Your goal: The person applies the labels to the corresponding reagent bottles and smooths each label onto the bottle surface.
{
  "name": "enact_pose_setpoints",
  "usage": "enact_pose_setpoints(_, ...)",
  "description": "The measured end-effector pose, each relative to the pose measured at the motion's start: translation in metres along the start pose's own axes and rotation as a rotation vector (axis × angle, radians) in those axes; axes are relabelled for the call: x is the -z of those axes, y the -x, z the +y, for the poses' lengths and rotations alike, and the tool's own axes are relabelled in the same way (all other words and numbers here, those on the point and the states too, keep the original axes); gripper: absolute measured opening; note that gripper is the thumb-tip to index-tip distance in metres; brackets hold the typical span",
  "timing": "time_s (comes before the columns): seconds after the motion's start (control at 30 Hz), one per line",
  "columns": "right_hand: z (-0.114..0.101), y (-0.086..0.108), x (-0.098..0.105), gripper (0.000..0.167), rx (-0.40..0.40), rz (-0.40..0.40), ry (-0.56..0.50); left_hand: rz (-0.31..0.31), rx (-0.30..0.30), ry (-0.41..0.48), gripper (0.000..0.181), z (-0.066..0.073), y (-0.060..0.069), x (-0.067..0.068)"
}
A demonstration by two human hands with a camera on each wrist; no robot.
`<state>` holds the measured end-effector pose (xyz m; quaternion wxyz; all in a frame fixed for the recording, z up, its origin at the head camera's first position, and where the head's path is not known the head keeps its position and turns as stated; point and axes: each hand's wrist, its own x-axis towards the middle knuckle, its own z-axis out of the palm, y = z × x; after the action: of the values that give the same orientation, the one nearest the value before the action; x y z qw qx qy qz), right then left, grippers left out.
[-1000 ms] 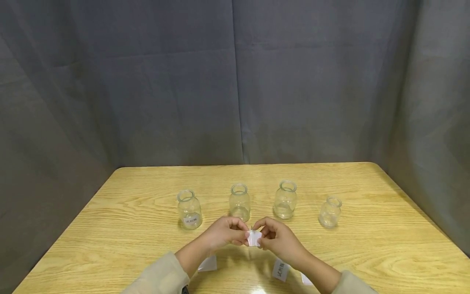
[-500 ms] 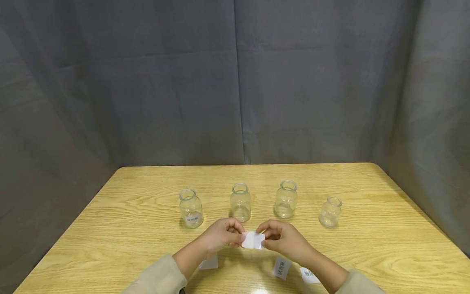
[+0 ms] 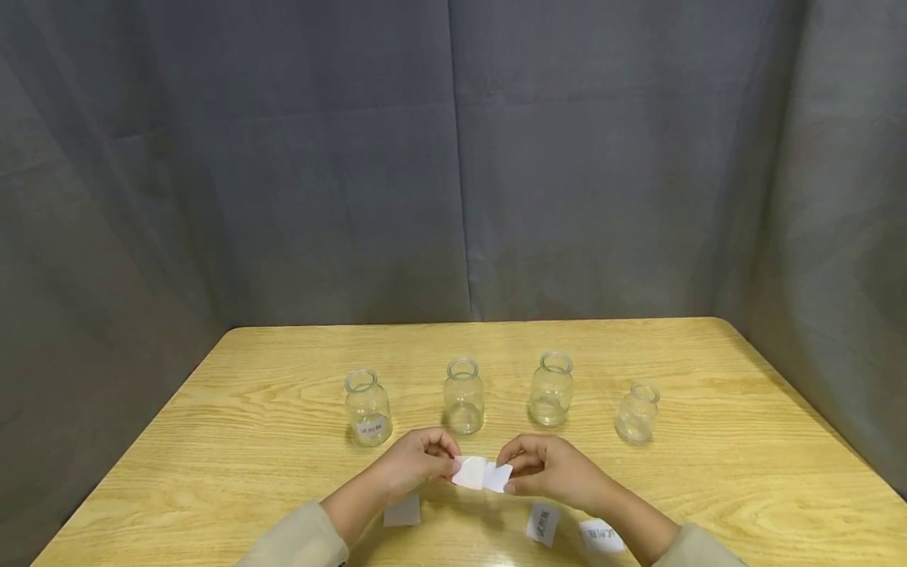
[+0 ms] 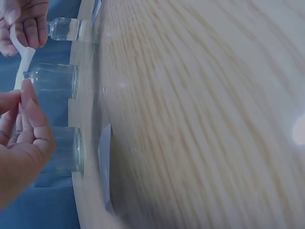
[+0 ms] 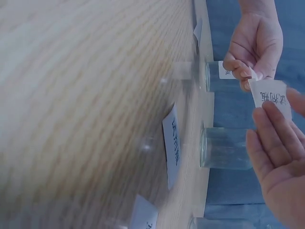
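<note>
A small white paper label [image 3: 476,473] stretches between both hands above the table, a crease or seam across its middle. My left hand [image 3: 420,463] pinches its left end between thumb and fingertips. At the right end, my right hand [image 3: 549,470] pinches it with thumb and fingers. Dark printed characters show on the label's far face [image 5: 270,94] in the right wrist view. From the left wrist view the white strip [image 4: 24,56] looks bent into a curve between the hands. Behind the hands stands a clear glass jar [image 3: 464,403].
A jar with a printed label [image 3: 368,413] stands left; another glass jar [image 3: 551,394] and a smaller one [image 3: 637,417] stand right. On the table lie a plain white paper piece [image 3: 402,511] and two printed labels, one upright [image 3: 542,523], one sideways [image 3: 601,536]. A grey curtain [image 3: 453,157] hangs behind.
The hands have moved apart, the left one going leftward, and more of the white paper shows between them. The sideways printed label by the right forearm has come into fuller view.
</note>
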<state>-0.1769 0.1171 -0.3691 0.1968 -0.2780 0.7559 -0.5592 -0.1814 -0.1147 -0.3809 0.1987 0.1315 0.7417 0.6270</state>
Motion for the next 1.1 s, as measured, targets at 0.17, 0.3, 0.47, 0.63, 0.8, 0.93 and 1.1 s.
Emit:
enact_pose_setpoints(0.17,0.003,0.001,0.001,0.019,0.011,-0.022,-0.011,0.009,0.011,0.013,0.012,-0.003,0.002,0.001)
enact_pose_setpoints(0.3,0.004,-0.001,0.001,0.017,0.029,0.016,0.021,0.011,0.022,0.003,0.012,-0.003,0.004,0.002)
enact_pose_setpoints(0.47,0.003,-0.005,0.0,0.018,0.035,0.054,0.039,-0.016,0.061,0.016,0.012,-0.004,0.006,0.003)
enact_pose_setpoints(0.63,0.001,-0.008,-0.002,0.015,0.033,0.067,0.034,-0.092,0.081,0.022,0.013,-0.005,0.008,0.003)
enact_pose_setpoints(0.8,-0.003,-0.013,-0.005,0.013,0.047,0.07,-0.013,-0.109,0.075,0.011,0.015,-0.004,0.009,0.003)
enact_pose_setpoints(0.93,-0.005,-0.017,-0.007,0.011,0.042,0.094,-0.038,-0.083,0.052,0.012,0.017,-0.001,0.006,0.002)
enact_pose_setpoints(1.1,-0.004,-0.02,-0.011,0.01,0.03,0.128,-0.032,-0.049,0.008,0.022,0.02,0.002,0.003,-0.001)
